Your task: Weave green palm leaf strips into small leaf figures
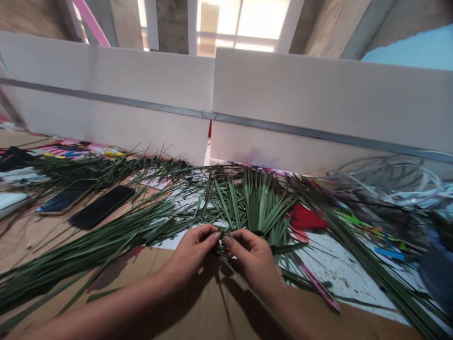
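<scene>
My left hand and my right hand meet at the middle of the table, fingertips pinched together on the near end of a fan of green palm leaf strips. The strips spread away from my fingers toward the white partition. Both hands are closed on the strips where they gather. More long green leaf strips lie loose to the left of my left hand, across brown cardboard.
Two dark phones lie flat at the left. A red sheet and coloured scraps sit right of the fan. Coiled pale strips pile at the far right. A white partition closes off the back.
</scene>
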The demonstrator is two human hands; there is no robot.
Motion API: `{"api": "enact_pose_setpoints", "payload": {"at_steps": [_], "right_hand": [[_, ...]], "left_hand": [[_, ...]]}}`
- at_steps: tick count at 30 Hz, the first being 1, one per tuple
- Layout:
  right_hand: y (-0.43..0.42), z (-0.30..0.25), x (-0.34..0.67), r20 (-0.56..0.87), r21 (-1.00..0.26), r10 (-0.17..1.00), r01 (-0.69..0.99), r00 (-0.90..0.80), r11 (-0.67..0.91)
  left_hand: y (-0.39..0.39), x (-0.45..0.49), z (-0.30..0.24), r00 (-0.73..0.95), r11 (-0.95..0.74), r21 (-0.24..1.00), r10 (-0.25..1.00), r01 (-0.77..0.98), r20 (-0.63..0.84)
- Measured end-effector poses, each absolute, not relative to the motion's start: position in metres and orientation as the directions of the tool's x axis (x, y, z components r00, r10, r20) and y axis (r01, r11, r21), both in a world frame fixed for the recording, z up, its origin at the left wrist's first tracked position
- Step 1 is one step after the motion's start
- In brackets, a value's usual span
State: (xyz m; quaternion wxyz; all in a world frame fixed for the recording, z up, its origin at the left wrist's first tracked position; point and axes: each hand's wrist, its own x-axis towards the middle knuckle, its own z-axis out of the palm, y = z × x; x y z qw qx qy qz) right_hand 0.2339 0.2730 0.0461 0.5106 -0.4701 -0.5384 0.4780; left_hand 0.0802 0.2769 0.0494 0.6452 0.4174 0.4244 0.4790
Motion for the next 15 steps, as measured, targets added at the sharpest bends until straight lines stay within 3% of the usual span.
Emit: {"api": "enact_pose_setpoints", "payload": {"at_steps": [10, 15], "right_hand": [[0.274, 0.050, 0.239, 0.339, -0.874, 0.941, 0.374, 0.013, 0.309], [0.268, 0.050, 0.238, 0.435, -0.765, 0.898, 0.503, -0.058, 0.403]], "left_hand": [[0.290, 0.071, 0.048, 0.142, -0.096, 0.995, 0.986, 0.027, 0.091], [0.291, 0.072, 0.047, 0.190, 0.022, 0.998, 0.982, -0.065, -0.009]]}}
